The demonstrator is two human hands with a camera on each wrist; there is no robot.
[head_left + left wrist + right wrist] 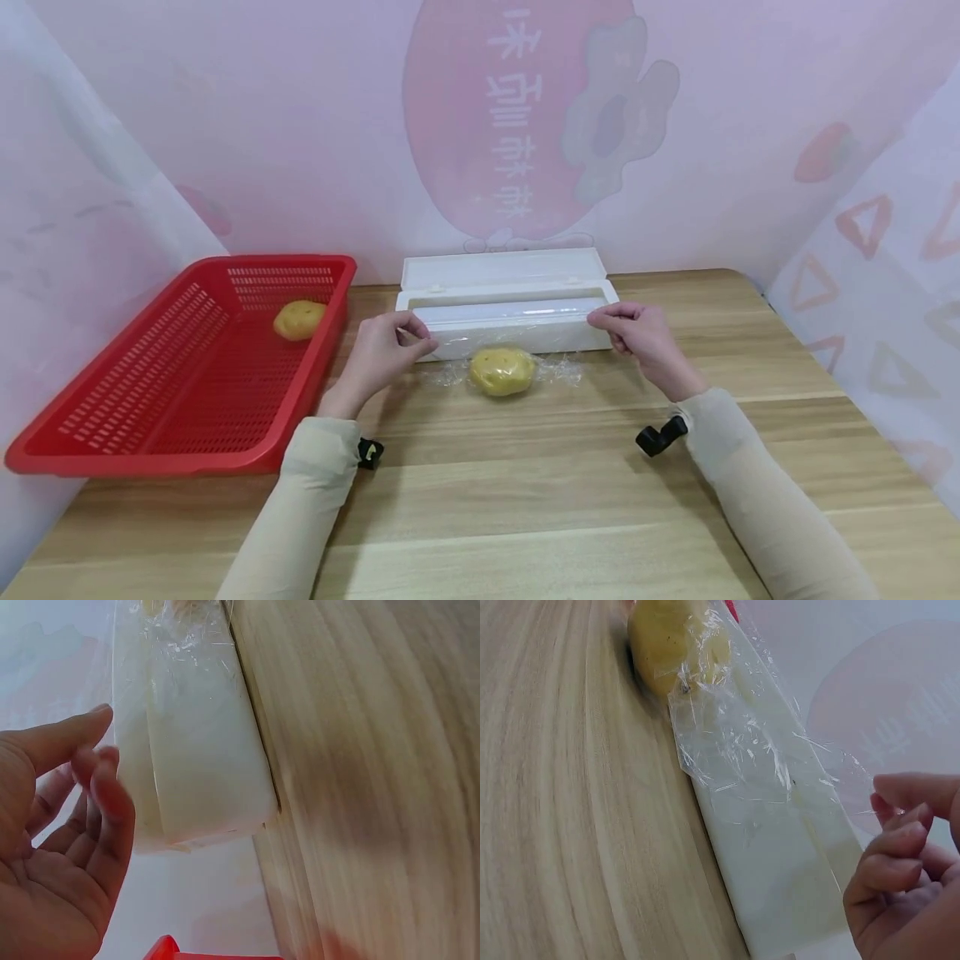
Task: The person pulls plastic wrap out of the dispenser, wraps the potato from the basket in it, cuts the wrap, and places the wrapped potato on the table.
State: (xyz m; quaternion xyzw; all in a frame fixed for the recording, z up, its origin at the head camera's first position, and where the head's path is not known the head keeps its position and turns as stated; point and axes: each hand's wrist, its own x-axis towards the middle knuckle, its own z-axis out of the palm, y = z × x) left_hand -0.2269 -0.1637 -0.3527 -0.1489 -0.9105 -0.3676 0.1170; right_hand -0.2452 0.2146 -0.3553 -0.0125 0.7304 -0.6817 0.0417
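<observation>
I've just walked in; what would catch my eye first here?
Probably the big red plastic basket on the left of the table, with one bare potato inside. Next, the film-covered potato in the middle, shiny cling film spreading to both sides, before an open white box. At that box's ends are the left hand and right hand.

The head camera looks forward and down over the forearms, farthest back, the white box (562,337) at mid-frame and the surface (510,517) below. The left wrist camera sits close, turned sideways, its grip (67,840) at left. The right wrist camera is similarly near, its grip (907,881) lower right. All three share the box.
</observation>
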